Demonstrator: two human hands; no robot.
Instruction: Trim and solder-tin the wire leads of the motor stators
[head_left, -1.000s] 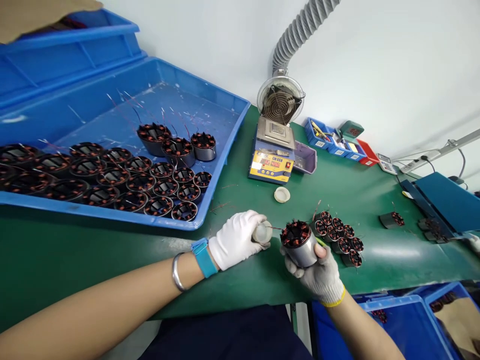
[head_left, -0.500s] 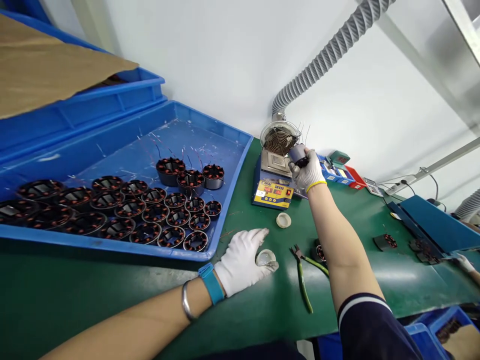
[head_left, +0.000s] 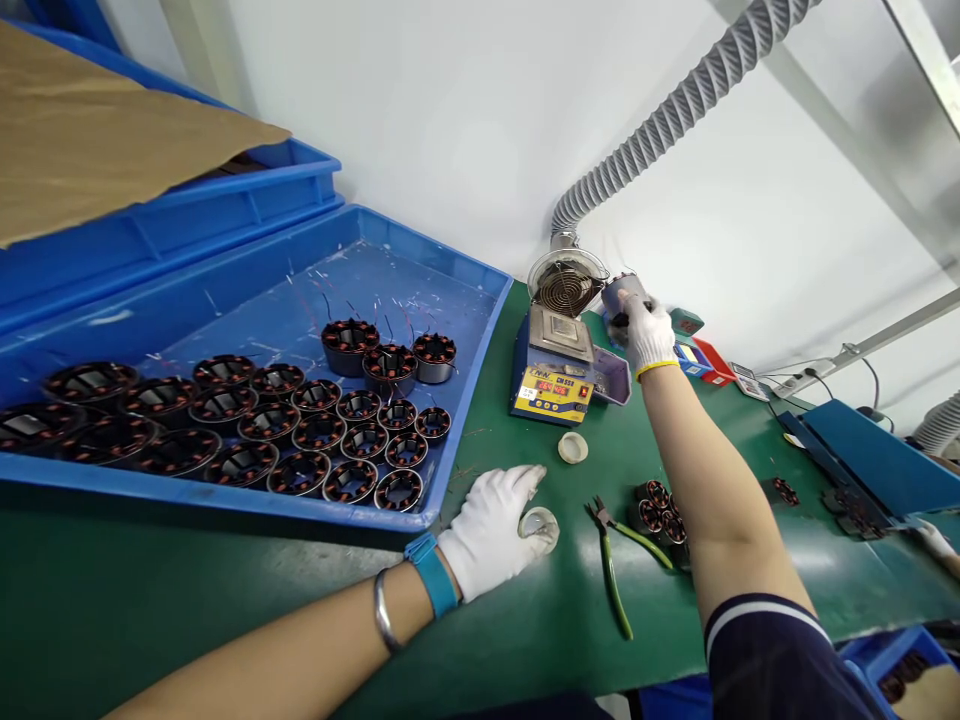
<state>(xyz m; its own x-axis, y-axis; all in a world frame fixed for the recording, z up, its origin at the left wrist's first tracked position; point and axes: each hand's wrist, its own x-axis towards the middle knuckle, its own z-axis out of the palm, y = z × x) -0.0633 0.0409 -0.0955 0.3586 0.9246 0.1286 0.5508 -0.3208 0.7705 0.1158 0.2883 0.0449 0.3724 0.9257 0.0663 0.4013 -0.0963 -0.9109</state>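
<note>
My gloved left hand (head_left: 487,530) rests on the green table, its thumb and fingers curved around a small round cup (head_left: 538,522); the thumb touches the cup's near side. Reaching forward, my gloved right hand (head_left: 646,328) grips a grey motor stator (head_left: 621,292) with thin wires sticking up. The stator is raised, just right of the solder pot (head_left: 559,335) with its yellow display panel. A small pale round dish (head_left: 572,447) lies between pot and cup. Green-handled cutting pliers (head_left: 615,560) lie spread on the table, beside several stators (head_left: 654,508) partly behind my right forearm.
A blue tray (head_left: 480,370) with several rows of stators fills the left side. Behind the pot stands an extractor hood (head_left: 568,283) on a grey hose (head_left: 660,120). A purple bin (head_left: 613,378) sits beside the pot. At far right shows another person's gloved hand (head_left: 934,540).
My right hand has moved the stator to the right, away from the front of the extractor hood, uncovering the purple bin. My left hand stays around the cup. The view has shifted slightly.
</note>
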